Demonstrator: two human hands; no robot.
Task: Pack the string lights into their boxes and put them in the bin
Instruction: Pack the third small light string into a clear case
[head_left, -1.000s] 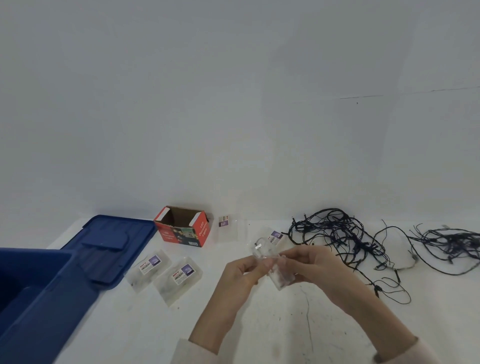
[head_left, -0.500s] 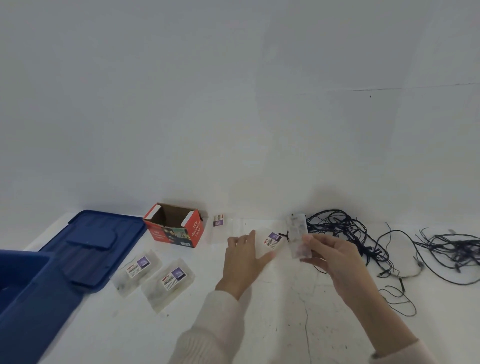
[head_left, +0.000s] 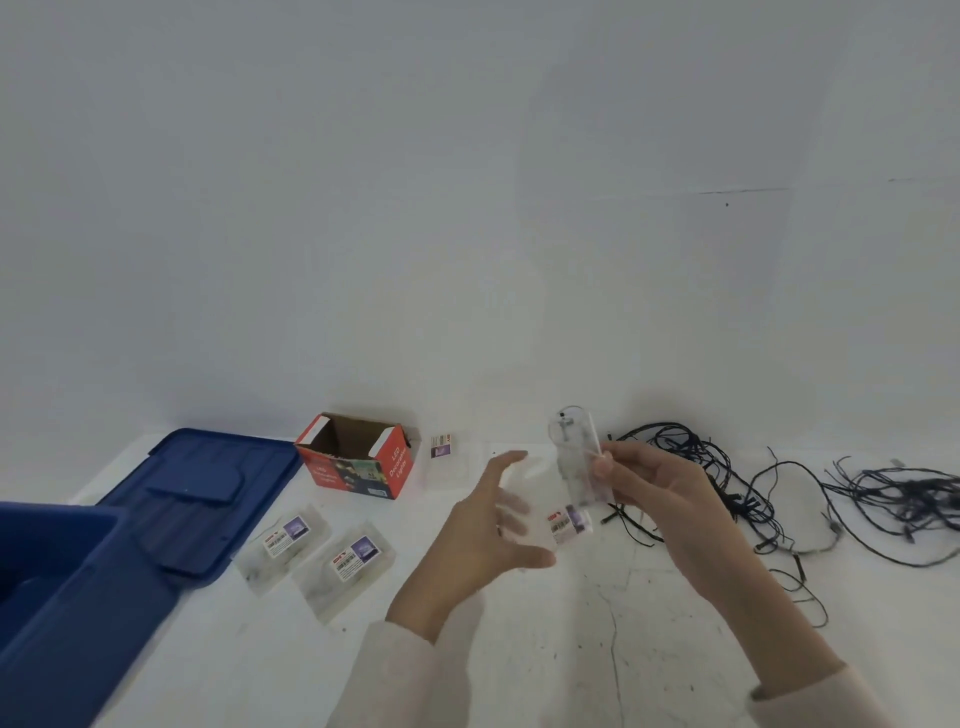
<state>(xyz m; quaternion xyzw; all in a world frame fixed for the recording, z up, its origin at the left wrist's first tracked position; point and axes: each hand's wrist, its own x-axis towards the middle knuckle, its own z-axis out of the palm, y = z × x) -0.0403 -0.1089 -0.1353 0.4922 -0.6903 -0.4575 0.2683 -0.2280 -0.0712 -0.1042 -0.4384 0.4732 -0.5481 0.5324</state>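
Two hands were up: the right hand (head_left: 660, 488) pinched a clear case (head_left: 576, 457) upright, the left hand (head_left: 483, 535) spread open just left of it; string lights (head_left: 743, 501) lay tangled right of the grip.

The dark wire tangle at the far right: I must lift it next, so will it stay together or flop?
Probably floppy: the tangle lies in loose, flat loops on the table, so it should sag and trail. Likely light, since the strands are thin. It may snag, as stray ends stick out near the neighbouring bundle.
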